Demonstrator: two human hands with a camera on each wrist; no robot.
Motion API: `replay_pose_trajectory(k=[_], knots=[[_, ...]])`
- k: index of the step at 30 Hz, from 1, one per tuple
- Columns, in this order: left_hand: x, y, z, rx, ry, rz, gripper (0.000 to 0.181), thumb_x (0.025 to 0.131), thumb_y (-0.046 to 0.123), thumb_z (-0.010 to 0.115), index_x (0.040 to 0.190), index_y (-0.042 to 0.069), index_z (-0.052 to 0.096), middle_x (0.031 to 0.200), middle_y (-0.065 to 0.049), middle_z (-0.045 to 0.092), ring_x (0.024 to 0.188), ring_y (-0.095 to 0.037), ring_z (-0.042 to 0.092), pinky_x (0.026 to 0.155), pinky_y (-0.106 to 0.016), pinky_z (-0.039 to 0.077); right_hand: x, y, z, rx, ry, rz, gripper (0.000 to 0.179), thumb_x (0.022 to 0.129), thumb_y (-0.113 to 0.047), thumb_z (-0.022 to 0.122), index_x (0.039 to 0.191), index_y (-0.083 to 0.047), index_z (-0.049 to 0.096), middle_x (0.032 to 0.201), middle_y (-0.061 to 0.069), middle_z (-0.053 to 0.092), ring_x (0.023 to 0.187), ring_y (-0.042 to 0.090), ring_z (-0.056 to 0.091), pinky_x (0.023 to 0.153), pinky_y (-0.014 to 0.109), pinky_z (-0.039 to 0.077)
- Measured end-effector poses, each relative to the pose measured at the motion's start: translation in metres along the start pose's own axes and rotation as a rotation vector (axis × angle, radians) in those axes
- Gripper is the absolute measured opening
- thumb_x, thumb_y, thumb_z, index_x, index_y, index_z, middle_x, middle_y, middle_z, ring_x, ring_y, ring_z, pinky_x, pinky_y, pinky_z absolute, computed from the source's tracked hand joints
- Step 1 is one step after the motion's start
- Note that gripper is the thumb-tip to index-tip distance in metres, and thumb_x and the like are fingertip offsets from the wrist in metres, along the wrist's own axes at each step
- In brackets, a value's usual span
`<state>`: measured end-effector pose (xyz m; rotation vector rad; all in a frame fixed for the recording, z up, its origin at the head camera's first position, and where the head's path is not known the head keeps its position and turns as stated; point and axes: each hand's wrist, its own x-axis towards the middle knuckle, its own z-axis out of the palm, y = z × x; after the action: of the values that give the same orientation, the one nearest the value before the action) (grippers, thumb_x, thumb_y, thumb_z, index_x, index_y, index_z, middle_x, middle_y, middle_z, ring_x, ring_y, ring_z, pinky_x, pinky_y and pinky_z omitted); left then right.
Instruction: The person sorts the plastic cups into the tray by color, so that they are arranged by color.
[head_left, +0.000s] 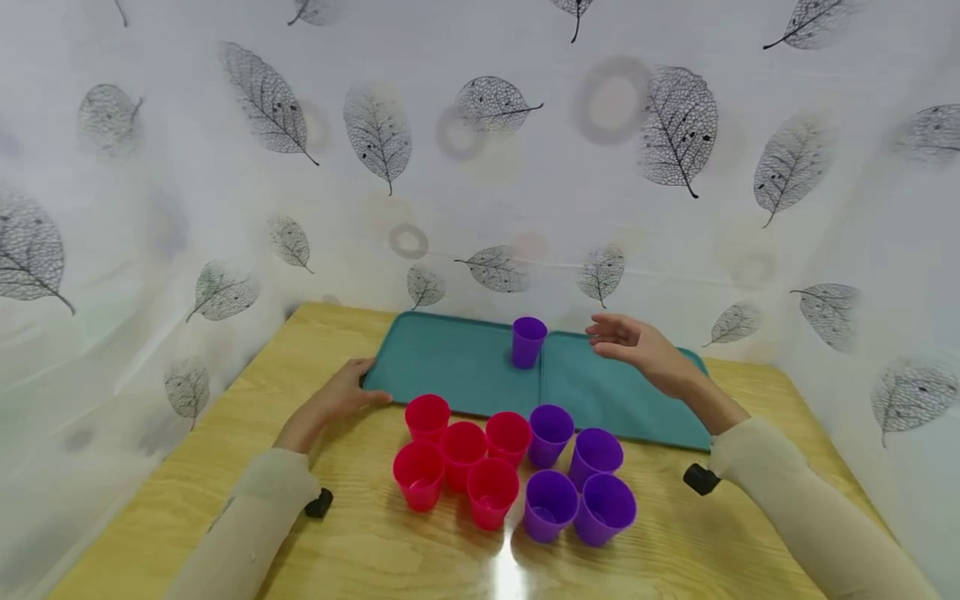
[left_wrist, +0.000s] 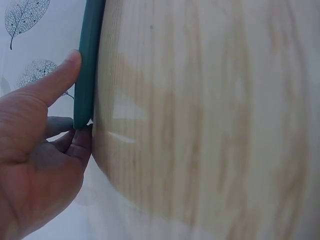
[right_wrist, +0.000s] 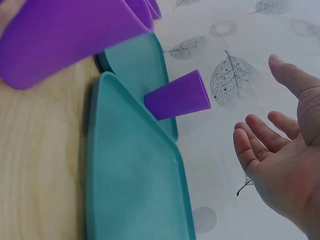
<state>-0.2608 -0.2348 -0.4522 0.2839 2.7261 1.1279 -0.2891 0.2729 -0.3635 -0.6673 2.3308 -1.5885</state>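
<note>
My left hand (head_left: pixel 347 392) grips the front left corner of the left teal tray (head_left: pixel 442 354). In the left wrist view, the thumb (left_wrist: pixel 70 67) lies along the tray's edge (left_wrist: pixel 89 70) and the other fingers curl at its corner. My right hand (head_left: pixel 637 350) is raised above the right teal tray (head_left: pixel 600 392), holding nothing, with fingers loosely bent and thumb apart. One purple cup (head_left: pixel 527 346) stands upright on the left tray near its right edge; the right wrist view shows the same purple cup (right_wrist: pixel 177 96) beyond the near tray.
In front of the trays, several red cups (head_left: pixel 463 450) and several purple cups (head_left: pixel 551 504) stand upright, mouths up, closely grouped on the wooden table (head_left: pixel 360 533). A white curtain (head_left: pixel 510 200) with leaf prints hangs behind and at both sides.
</note>
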Motion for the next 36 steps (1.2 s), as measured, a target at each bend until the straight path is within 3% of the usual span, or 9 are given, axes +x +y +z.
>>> replay_pose_trajectory(k=[6, 12, 22, 28, 36], knots=[[-0.004, -0.003, 0.001, -0.013, -0.003, -0.007, 0.087, 0.099, 0.023, 0.072, 0.155, -0.018, 0.02, 0.158, -0.04, 0.022, 0.147, -0.055, 0.021, 0.12, -0.063, 0.023, -0.031, -0.004, 0.003, -0.005, -0.006, -0.052, 0.059, 0.106, -0.015, 0.061, 0.158, -0.002, 0.036, 0.148, 0.014, 0.052, 0.133, 0.028, 0.053, 0.101, 0.023, 0.05], [-0.006, -0.005, 0.0, 0.015, 0.005, 0.026, 0.085, 0.098, 0.021, 0.073, 0.152, -0.021, 0.024, 0.155, -0.043, 0.026, 0.145, -0.057, 0.025, 0.119, -0.064, 0.025, -0.062, -0.004, 0.007, -0.011, -0.006, -0.073, 0.055, 0.106, -0.01, 0.06, 0.156, -0.001, 0.04, 0.145, 0.004, 0.057, 0.132, 0.024, 0.056, 0.099, 0.025, 0.052], [0.001, 0.002, -0.005, 0.025, -0.02, 0.0, 0.088, 0.095, 0.019, 0.078, 0.152, -0.021, 0.024, 0.155, -0.042, 0.028, 0.145, -0.055, 0.028, 0.118, -0.062, 0.028, -0.109, 0.004, 0.023, -0.001, -0.012, -0.099, 0.052, 0.104, -0.001, 0.058, 0.154, 0.003, 0.041, 0.143, 0.001, 0.059, 0.128, 0.019, 0.058, 0.099, 0.024, 0.052], [0.004, 0.01, -0.008, 0.042, -0.028, 0.005, 0.089, 0.091, 0.017, 0.081, 0.149, -0.023, 0.026, 0.151, -0.042, 0.034, 0.142, -0.053, 0.035, 0.116, -0.061, 0.033, -0.129, 0.006, 0.034, 0.025, 0.008, -0.086, 0.05, 0.103, 0.0, 0.058, 0.151, 0.006, 0.044, 0.143, 0.002, 0.06, 0.126, 0.017, 0.059, 0.097, 0.026, 0.054], [0.006, 0.012, -0.007, 0.035, -0.039, 0.013, 0.089, 0.091, 0.016, 0.08, 0.149, -0.023, 0.025, 0.152, -0.043, 0.033, 0.143, -0.054, 0.033, 0.117, -0.061, 0.031, -0.145, 0.011, 0.046, 0.082, 0.009, -0.093, 0.051, 0.102, 0.004, 0.058, 0.149, 0.012, 0.041, 0.143, -0.005, 0.06, 0.128, 0.017, 0.059, 0.097, 0.025, 0.054]])
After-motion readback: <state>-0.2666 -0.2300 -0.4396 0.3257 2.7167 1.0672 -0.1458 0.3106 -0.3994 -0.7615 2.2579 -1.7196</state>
